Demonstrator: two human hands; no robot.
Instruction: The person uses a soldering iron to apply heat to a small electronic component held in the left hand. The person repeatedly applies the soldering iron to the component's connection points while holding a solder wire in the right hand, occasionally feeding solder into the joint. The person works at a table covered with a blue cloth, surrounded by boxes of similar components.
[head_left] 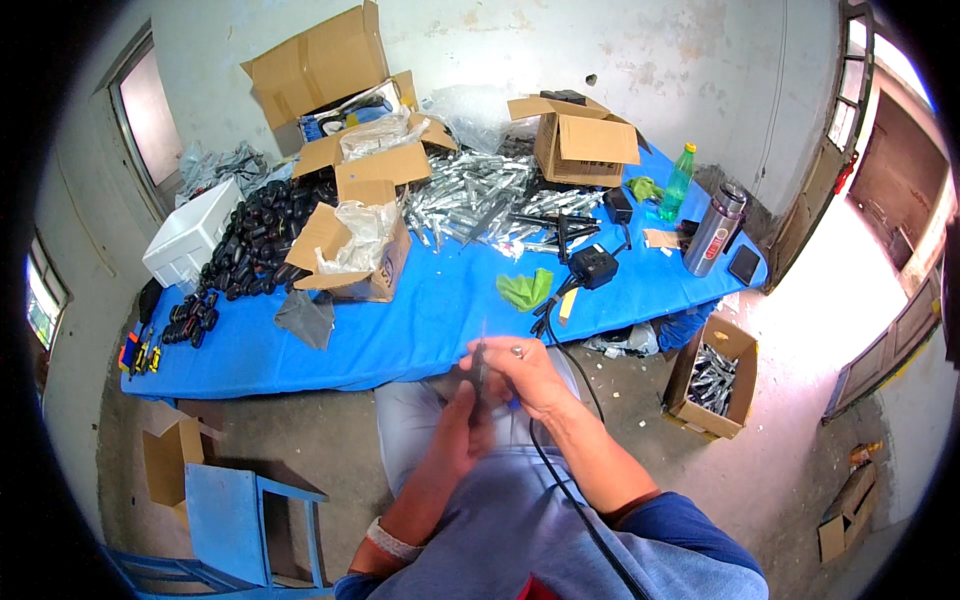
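Observation:
My left hand [458, 425] and my right hand [535, 378] meet above my lap, just in front of the table edge. Both are closed around a slim dark piece [479, 372], blurred and mostly covered by fingers, so its kind does not show. A ring sits on my right hand, a pale band on my left wrist. From the table a black cable [580, 366] runs down past my right hand and over my clothes. Beyond the hands, a crumpled green cloth [525, 290] and a black power adapter [593, 266] lie on the blue-covered table [440, 340].
Silvery-wrapped slim pieces [480, 190] are heaped behind open cardboard boxes [375, 275]. Black rounded parts [265, 235] pile beside a white foam box [192, 235]. A green bottle [677, 183] and a metal flask [714, 230] stand right. A box of parts [712, 380] and a blue chair [228, 520] flank me.

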